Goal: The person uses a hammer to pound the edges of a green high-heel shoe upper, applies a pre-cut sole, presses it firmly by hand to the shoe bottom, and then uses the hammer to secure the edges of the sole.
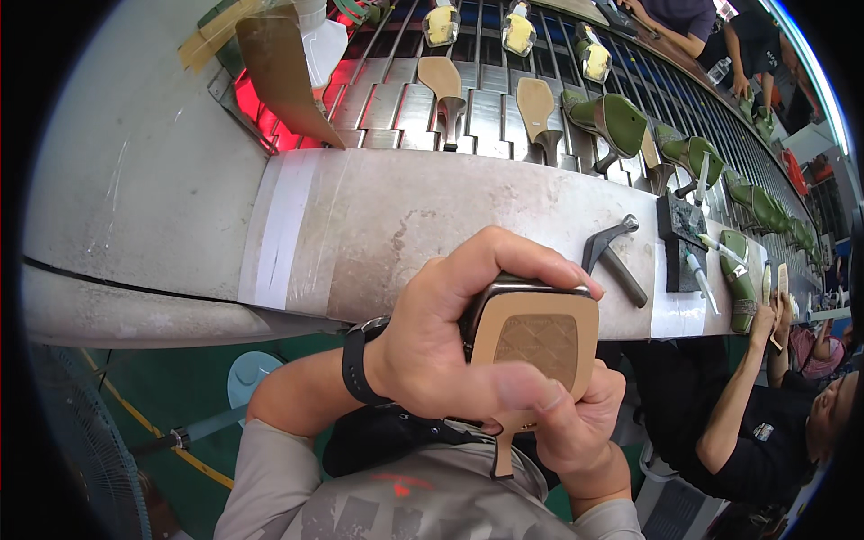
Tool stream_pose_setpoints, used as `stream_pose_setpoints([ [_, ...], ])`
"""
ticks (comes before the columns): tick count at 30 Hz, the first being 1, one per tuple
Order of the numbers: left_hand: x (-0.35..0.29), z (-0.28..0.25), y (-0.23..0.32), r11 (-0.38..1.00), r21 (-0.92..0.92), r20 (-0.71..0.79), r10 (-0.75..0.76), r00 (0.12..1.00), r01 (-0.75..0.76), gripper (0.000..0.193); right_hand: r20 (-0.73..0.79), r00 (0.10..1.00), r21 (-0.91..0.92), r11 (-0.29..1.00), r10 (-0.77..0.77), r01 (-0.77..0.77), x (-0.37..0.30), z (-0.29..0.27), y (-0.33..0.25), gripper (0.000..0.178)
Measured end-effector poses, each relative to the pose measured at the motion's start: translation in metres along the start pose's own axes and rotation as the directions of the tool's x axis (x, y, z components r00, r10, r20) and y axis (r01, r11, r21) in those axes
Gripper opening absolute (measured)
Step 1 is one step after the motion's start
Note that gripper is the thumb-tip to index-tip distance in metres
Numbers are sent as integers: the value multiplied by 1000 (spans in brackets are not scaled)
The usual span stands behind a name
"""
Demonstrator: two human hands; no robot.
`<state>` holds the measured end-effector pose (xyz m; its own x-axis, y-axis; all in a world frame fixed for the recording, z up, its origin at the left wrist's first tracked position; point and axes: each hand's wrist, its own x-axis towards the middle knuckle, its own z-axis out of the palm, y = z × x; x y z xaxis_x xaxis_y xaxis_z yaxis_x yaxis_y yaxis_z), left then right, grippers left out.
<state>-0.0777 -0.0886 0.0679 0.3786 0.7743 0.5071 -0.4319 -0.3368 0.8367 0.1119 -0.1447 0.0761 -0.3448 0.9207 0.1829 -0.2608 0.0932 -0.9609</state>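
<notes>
A square-toed high-heeled shoe (583,328) is held close in front of my body, its tan sole turned up to me. The sole bears a darker patterned panel, and a dark glossy rim shows at the toe. My left hand (441,333), with a black watch on the wrist, wraps around the shoe's left side, fingers over the toe and thumb across the sole. Lower right, my right hand (583,423) is closed around the shoe's narrow middle, its thumb near the left thumb. A slim tan heel points down below. The upper is mostly hidden.
A hammer (616,261) lies on the pale worktop (378,207), beside a black holder (681,243) with brushes. Beyond, a slatted conveyor carries heeled soles (537,108), green shoes (612,121) and bottles (519,31). A co-worker (756,423) sits at right; a fan (76,441) stands lower left.
</notes>
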Motion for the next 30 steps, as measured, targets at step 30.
stream_pose_setpoints([
  [30,33,-4,-24,965,-219,-70,-164,984,145,66,-88,977,253,953,193,-166,39,-47,5,32],
])
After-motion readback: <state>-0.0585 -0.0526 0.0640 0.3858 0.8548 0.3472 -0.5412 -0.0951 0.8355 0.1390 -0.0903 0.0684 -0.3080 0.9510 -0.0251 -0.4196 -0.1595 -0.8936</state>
